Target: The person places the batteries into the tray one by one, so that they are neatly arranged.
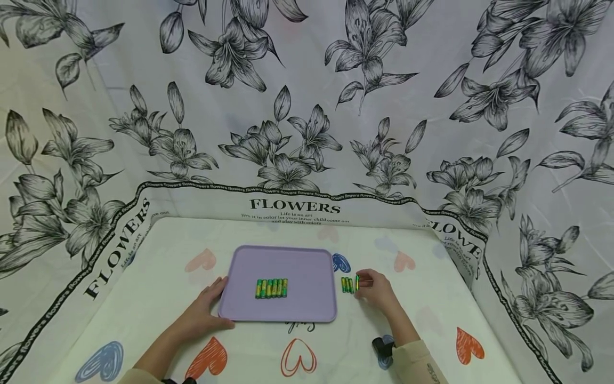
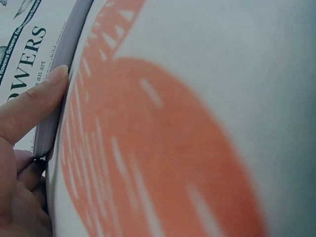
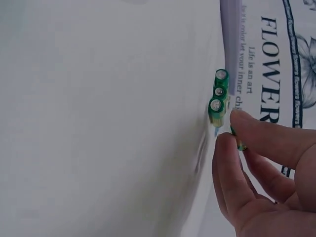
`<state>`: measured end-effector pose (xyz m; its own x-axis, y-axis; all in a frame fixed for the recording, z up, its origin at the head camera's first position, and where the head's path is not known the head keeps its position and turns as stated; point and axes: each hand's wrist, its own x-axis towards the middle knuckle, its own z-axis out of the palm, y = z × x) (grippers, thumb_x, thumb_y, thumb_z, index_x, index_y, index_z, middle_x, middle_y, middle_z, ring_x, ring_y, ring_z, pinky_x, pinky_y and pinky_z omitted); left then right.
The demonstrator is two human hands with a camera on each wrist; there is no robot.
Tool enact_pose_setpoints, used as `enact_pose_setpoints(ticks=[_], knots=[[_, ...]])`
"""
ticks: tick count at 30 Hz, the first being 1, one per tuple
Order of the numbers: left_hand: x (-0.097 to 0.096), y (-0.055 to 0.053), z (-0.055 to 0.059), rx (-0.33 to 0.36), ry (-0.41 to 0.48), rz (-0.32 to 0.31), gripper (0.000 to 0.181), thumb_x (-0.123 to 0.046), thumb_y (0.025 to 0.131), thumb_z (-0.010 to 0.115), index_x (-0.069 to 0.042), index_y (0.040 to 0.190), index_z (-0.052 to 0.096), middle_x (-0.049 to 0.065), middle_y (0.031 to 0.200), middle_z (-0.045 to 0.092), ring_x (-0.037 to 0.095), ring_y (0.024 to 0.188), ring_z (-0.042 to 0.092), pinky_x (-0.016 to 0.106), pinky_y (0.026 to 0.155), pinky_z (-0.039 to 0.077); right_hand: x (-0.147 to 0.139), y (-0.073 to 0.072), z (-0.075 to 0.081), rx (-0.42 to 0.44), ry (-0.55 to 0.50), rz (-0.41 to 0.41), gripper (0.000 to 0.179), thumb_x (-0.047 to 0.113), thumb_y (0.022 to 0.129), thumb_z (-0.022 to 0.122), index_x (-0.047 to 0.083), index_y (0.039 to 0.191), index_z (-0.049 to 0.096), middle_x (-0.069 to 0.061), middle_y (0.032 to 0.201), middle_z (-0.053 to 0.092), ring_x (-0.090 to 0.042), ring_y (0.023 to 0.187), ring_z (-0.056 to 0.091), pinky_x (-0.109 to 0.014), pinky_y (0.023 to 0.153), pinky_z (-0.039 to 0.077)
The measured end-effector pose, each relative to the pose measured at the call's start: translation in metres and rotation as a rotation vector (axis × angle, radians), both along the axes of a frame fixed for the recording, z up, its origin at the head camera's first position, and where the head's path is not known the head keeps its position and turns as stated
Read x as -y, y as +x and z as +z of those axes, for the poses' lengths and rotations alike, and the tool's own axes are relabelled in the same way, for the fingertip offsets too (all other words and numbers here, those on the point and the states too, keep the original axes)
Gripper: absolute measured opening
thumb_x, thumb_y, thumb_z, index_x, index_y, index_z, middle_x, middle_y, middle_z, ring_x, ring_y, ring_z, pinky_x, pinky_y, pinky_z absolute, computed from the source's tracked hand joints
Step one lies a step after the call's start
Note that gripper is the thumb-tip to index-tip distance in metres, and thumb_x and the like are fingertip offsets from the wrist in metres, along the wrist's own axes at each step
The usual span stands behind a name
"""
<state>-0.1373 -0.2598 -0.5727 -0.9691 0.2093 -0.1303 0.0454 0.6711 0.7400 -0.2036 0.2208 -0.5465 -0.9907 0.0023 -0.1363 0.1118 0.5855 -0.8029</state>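
A lilac tray point(image 1: 307, 266) lies on the table with several green-and-yellow batteries point(image 1: 271, 288) side by side in a row on it. My left hand point(image 1: 207, 309) rests at the tray's near left corner. In the left wrist view its straight thumb point(image 2: 42, 98) touches the tray's edge point(image 2: 66, 54); the other fingers are partly hidden. To the right of the tray, three more batteries point(image 1: 347, 285) lie together on the cloth. Just beside them my right hand point(image 1: 376, 290) pinches another battery point(image 3: 241, 146) between thumb and fingertips, mostly covered by the fingers.
A white tablecloth point(image 1: 168, 266) printed with hearts covers the table. Flower-patterned curtains point(image 1: 297, 112) enclose the back and sides. A black wrist device point(image 1: 382, 348) sits by the right sleeve.
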Motion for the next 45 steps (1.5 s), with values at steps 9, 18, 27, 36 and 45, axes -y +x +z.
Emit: enact_pose_setpoints(ticks=[9, 18, 27, 36, 45], knots=[[0.001, 0.001, -0.001, -0.013, 0.006, 0.004, 0.124, -0.047, 0.064, 0.091, -0.014, 0.162, 0.023, 0.022, 0.168, 0.013, 0.056, 0.150, 0.006, 0.075, 0.116, 0.012, 0.014, 0.002, 0.013, -0.086, -0.108, 0.036, 0.048, -0.004, 0.077, 0.079, -0.001, 0.123, 0.066, -0.012, 0.110, 0.072, -0.022, 0.097, 0.070, -0.032, 0.082, 0.060], [-0.001, 0.002, 0.000, -0.007, 0.008, 0.003, 0.124, -0.047, 0.063, 0.091, -0.013, 0.162, 0.024, 0.022, 0.167, 0.014, 0.056, 0.150, 0.007, 0.074, 0.116, 0.012, 0.042, 0.006, 0.029, -0.098, -0.212, 0.090, 0.048, -0.005, 0.079, 0.078, -0.001, 0.125, 0.065, -0.013, 0.110, 0.071, -0.026, 0.101, 0.070, -0.032, 0.079, 0.061], [0.000, 0.002, 0.000, -0.012, 0.001, 0.004, 0.124, -0.048, 0.063, 0.091, -0.014, 0.162, 0.023, 0.021, 0.168, 0.013, 0.056, 0.150, 0.007, 0.074, 0.116, 0.013, 0.075, 0.005, 0.039, -0.122, -0.235, 0.157, 0.049, -0.005, 0.080, 0.078, -0.003, 0.127, 0.063, -0.015, 0.112, 0.070, -0.026, 0.100, 0.070, -0.030, 0.078, 0.062], [0.000, 0.002, 0.000, -0.016, 0.003, 0.004, 0.124, -0.048, 0.064, 0.091, -0.014, 0.162, 0.023, 0.021, 0.168, 0.013, 0.056, 0.150, 0.007, 0.074, 0.116, 0.012, 0.111, 0.006, 0.032, -0.093, -0.225, 0.228, 0.046, -0.002, 0.079, 0.081, 0.001, 0.123, 0.066, -0.011, 0.108, 0.071, -0.020, 0.096, 0.070, -0.029, 0.079, 0.061], [-0.001, 0.003, 0.002, -0.026, -0.001, 0.001, 0.124, -0.048, 0.063, 0.090, -0.013, 0.161, 0.024, 0.022, 0.167, 0.015, 0.056, 0.149, 0.008, 0.074, 0.115, 0.013, 0.138, 0.005, 0.020, -0.074, -0.206, 0.236, 0.046, 0.000, 0.076, 0.084, 0.003, 0.119, 0.068, -0.007, 0.103, 0.072, -0.016, 0.091, 0.069, -0.028, 0.079, 0.060]])
